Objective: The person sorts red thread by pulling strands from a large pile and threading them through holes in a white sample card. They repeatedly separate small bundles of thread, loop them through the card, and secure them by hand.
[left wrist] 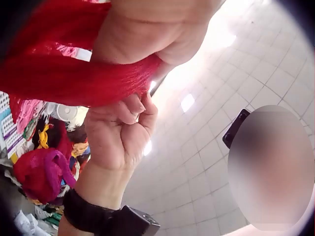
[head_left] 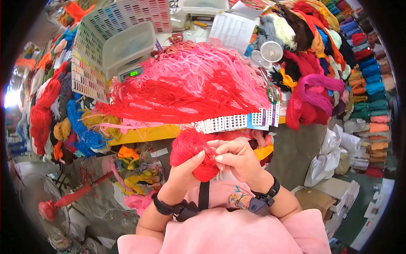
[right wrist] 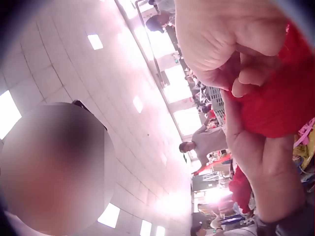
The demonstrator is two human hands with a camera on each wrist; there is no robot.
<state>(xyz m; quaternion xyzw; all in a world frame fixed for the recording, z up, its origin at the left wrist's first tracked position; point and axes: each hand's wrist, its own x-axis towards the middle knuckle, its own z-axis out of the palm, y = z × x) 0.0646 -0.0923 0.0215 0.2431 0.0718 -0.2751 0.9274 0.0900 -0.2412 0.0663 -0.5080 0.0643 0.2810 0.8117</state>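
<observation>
Over my lap I hold a bundle of red yarn (head_left: 190, 150). My left hand (head_left: 192, 165) cups it from below, thumb laid over the front. My right hand (head_left: 223, 155) has its fingers curled in and pinches strands at the bundle's right side. The left wrist view has the red yarn (left wrist: 59, 73) under my left hand (left wrist: 147, 34), and my right hand (left wrist: 123, 130) just below, fingers tucked against it. In the right wrist view my right hand (right wrist: 236, 49) is curled over the red yarn (right wrist: 283, 103), with my left hand (right wrist: 263, 162) beneath.
The yellow table (head_left: 146, 134) ahead carries a big pile of red and pink yarn (head_left: 186, 84), a scale (head_left: 129, 55), colour cards (head_left: 237, 122) and a small fan (head_left: 271, 51). Yarn skeins fill the shelves (head_left: 368, 84) at right. A red floor fan (head_left: 46, 209) stands at lower left.
</observation>
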